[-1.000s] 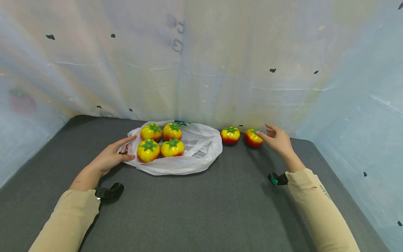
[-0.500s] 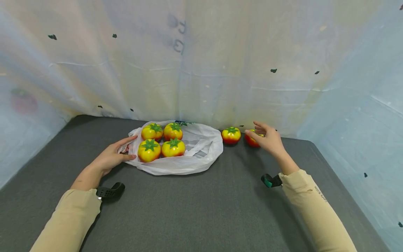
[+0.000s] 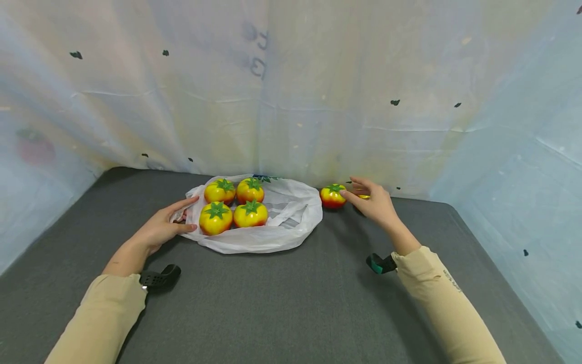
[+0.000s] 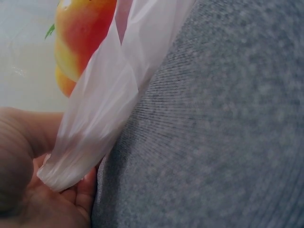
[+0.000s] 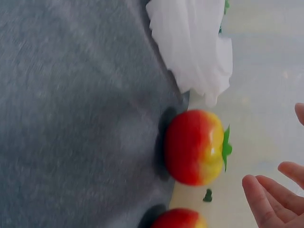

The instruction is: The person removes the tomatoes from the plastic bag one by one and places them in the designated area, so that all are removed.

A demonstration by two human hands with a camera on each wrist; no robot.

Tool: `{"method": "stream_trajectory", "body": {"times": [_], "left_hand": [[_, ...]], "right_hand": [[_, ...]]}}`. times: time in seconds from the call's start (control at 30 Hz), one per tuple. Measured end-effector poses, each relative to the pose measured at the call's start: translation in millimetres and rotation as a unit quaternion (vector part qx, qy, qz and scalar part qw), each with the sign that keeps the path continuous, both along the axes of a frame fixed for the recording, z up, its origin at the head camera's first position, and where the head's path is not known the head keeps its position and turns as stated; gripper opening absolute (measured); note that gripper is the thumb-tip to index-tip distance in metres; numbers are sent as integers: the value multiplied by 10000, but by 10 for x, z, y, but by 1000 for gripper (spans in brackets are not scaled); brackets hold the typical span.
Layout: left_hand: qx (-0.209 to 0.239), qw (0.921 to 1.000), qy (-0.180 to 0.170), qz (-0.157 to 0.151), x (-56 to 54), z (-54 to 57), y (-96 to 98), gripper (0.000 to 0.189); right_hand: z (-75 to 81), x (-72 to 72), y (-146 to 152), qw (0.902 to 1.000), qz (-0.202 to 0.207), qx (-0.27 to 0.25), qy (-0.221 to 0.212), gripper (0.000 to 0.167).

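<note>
In the head view, a white plastic bag lies spread on the dark surface with several yellow-and-red tomatoes in its left part. My left hand holds the bag's left end; the left wrist view has the gathered plastic lying between thumb and curled fingers. To the right of the bag sits a loose tomato, seen whole as a red-and-yellow tomato in the right wrist view. My right hand hovers beside it, fingers apart and holding nothing. A second loose tomato is mostly hidden behind that hand.
A pale plastic sheet hangs as a wall behind the table, with bluish sheets at the sides. The bag and loose tomatoes are close to the back sheet. Black bands are on both wrists.
My right hand has moved left, from the far-right tomato across toward the one nearer the bag. The far-right tomato stays behind it. My left hand and the bag have hardly moved.
</note>
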State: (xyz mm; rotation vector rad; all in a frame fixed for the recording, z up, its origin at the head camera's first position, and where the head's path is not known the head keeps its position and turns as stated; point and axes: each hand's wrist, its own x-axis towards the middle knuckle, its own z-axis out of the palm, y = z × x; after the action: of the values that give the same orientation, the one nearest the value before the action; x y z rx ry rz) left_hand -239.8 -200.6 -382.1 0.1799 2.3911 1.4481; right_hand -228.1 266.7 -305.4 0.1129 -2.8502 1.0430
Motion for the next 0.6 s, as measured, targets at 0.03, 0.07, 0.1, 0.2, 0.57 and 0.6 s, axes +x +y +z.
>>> {"method": "stream_trajectory", "body": {"times": [0.03,0.07,0.1,0.2,0.57,0.6], "left_hand": [[7,10000,26,3,3,-4,4,85],[8,10000,52,11,6,-10,9,85],[4,10000,75,21,8,-15,14,85],[9,9999,128,29,8,-26,19,84],[43,9999,127,18,-2,-30,4,85],[45,9999,124,21,-2,-30,3,85]], "right_hand": [[-4,3,-21,10000,27,-28,-1,62],[-5,6,-45,10000,54,-64,-1,61],[-4,11,-69,9999,90,-108,-2,61],[-1,26,-139,9994,215,-259,-5,59],[-27,55,-331,9960,589,-660,-138,59],[-27,59,-344,9960,598,-651,-148,59]]}}
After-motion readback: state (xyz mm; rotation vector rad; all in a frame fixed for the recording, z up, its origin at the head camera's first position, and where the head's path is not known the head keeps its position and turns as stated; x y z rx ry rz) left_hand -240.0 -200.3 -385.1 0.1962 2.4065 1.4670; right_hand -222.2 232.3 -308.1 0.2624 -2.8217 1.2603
